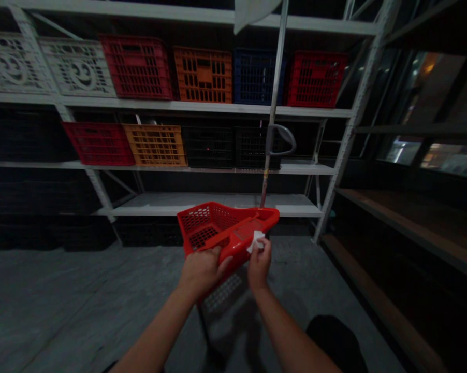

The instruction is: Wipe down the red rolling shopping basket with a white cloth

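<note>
My left hand [202, 269] grips the near rim of a red plastic crate [214, 225], which is held tilted in the air in front of me. My right hand [259, 261] pinches a small white piece, perhaps a label or cloth [256, 239], against the crate's right side wall. The crate's open top faces up and to the left, and its mesh floor shows.
White metal shelving [202, 107] ahead holds rows of crates: white, red [136, 67], orange [202, 75], blue and black. A metal pole with a grey handle [280, 140] stands just behind the held crate. Dark wooden shelves [404, 223] run along the right. The floor is grey concrete.
</note>
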Demonstrator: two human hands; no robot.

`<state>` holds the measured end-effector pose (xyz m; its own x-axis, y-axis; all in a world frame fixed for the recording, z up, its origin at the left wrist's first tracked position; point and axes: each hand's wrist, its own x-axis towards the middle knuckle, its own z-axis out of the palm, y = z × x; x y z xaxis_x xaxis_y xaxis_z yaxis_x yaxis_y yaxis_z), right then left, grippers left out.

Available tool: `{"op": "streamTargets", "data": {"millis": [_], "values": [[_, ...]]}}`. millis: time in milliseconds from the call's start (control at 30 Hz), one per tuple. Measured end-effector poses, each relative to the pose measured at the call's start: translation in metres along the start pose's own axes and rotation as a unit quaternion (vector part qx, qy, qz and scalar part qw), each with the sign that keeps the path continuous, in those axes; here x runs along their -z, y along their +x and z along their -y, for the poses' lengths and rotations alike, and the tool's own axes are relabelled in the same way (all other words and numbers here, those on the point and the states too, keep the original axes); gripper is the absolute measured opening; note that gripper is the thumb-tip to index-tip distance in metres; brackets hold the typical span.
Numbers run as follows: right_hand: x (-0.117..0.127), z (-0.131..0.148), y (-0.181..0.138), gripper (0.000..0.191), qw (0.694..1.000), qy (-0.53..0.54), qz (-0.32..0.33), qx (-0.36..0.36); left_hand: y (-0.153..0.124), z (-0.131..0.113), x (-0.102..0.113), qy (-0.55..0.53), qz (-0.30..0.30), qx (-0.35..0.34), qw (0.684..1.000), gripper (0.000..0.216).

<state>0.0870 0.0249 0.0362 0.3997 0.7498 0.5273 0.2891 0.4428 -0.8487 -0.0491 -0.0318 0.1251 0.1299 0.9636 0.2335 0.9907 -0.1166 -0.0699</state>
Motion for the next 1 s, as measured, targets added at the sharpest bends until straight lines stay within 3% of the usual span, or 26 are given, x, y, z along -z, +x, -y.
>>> {"op": "streamTargets", "data": {"millis": [100, 200, 300, 433, 567, 667, 733, 833, 1000], "values": [[-0.021, 0.006, -0.035, 0.022, 0.997, 0.033, 0.066, -0.010, 0.000, -0.001, 0.001, -0.004, 0.001, 0.000, 1.000, 0.056], [-0.023, 0.007, -0.038, 0.022, 0.998, 0.043, 0.042, 0.012, -0.001, 0.002, 0.001, -0.011, 0.003, -0.001, 1.000, 0.054], [-0.003, 0.002, 0.003, 0.027, 0.999, 0.010, -0.011, 0.032, -0.003, 0.010, -0.001, -0.015, 0.000, -0.009, 1.000, 0.053], [0.030, -0.005, 0.079, 0.032, 0.990, -0.106, 0.055, 0.072, -0.002, 0.020, -0.007, -0.011, -0.010, -0.021, 1.000, 0.055], [0.048, -0.002, 0.126, 0.028, 0.942, -0.260, 0.175, 0.116, -0.001, 0.029, -0.008, -0.019, -0.003, -0.013, 1.000, 0.055], [0.050, 0.008, 0.135, 0.026, 0.891, -0.359, 0.229, 0.157, -0.002, 0.030, -0.003, -0.030, 0.002, 0.009, 0.999, 0.052], [0.047, 0.017, 0.138, 0.025, 0.860, -0.392, 0.275, 0.174, -0.002, 0.025, 0.001, -0.033, -0.029, 0.021, 0.999, 0.049], [0.037, 0.029, 0.144, 0.025, 0.827, -0.411, 0.344, 0.171, 0.002, 0.007, 0.003, -0.044, -0.091, 0.026, 0.995, 0.052], [0.007, 0.038, 0.158, 0.023, 0.790, -0.418, 0.433, 0.115, 0.022, -0.033, -0.013, -0.040, -0.116, 0.045, 0.991, 0.068]]}}
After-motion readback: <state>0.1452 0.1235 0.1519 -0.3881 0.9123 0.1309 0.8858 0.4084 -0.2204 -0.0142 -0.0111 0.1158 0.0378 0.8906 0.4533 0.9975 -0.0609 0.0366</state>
